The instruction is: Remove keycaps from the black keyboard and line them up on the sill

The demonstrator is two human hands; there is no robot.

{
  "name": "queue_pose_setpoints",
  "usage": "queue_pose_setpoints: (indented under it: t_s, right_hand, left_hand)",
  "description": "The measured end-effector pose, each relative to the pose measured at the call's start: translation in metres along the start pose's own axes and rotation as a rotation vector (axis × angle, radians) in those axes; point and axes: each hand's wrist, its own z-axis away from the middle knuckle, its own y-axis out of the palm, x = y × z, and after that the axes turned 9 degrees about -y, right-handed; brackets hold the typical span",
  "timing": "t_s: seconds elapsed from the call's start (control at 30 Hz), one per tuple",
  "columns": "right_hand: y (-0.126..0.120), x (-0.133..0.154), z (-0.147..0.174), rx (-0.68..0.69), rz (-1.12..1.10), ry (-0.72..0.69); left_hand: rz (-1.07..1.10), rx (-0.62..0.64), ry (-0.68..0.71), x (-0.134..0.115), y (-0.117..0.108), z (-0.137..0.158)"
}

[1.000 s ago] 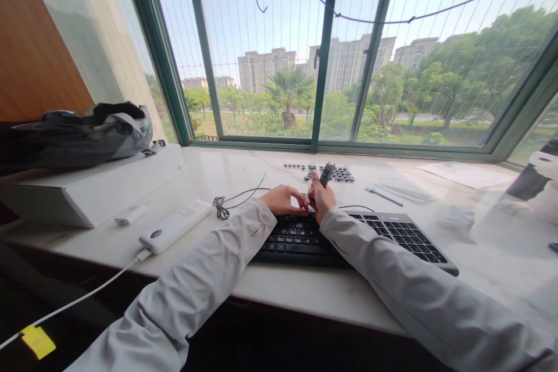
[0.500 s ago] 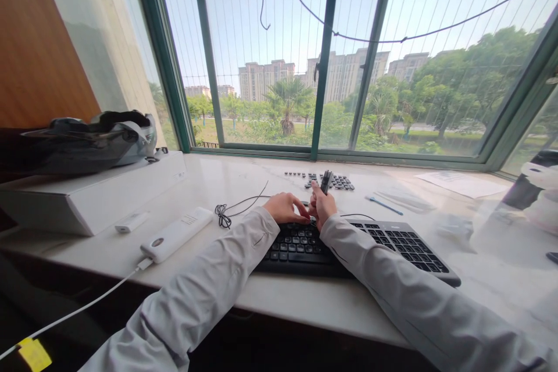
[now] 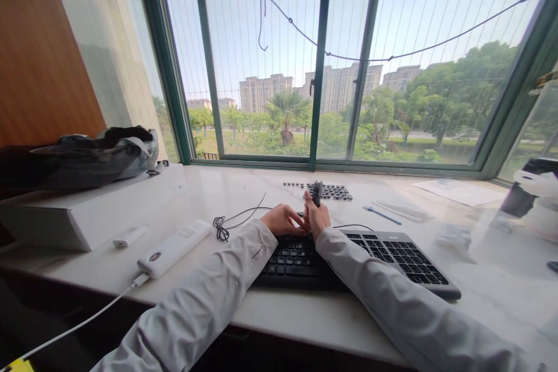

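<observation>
Keyboard (image 3: 405, 256) part-bare, loose keys (image 3: 337, 192) near worktop's (image 3: 261, 311) back edge — right fingers (image 3: 309, 202) grip black object (image 3: 318, 193), left fingers (image 3: 296, 223) bunched, hold unclear.

Readable text: none; marks below are all too small or blurred
Keyboard (image 3: 379, 247): pale mark on the top edge above the keys, maybe a brand, can't resolve it; key legends too small
Loose keycaps (image 3: 335, 192): legends too small
White box (image 3: 131, 203): tiny faint mark near the right end of the front side, illegible
White device (image 3: 174, 249): row of grey strokes at far end, print or slots, can't tell
Paper sheet (image 3: 457, 192): faint print, illegible
</observation>
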Motion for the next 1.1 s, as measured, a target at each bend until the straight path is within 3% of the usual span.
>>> queue_pose_setpoints:
  t_s: [0.2,0.8,1.1]
  right_hand:
    - [-0.001,-0.003,-0.001,-0.084,0.122,-0.084]
    - [0.000,0.002,0.008,-0.131,0.373,-0.296]
    - [0.001,0.003,0.009,-0.120,0.431,-0.308]
  left_hand:
    - [0.016,-0.016,0.030,0.000,0.001,0.000]
    - [0.002,-0.049,0.043,0.000,0.002,0.000]
    - [0.023,-0.027,0.055,0.003,0.003,-0.002]
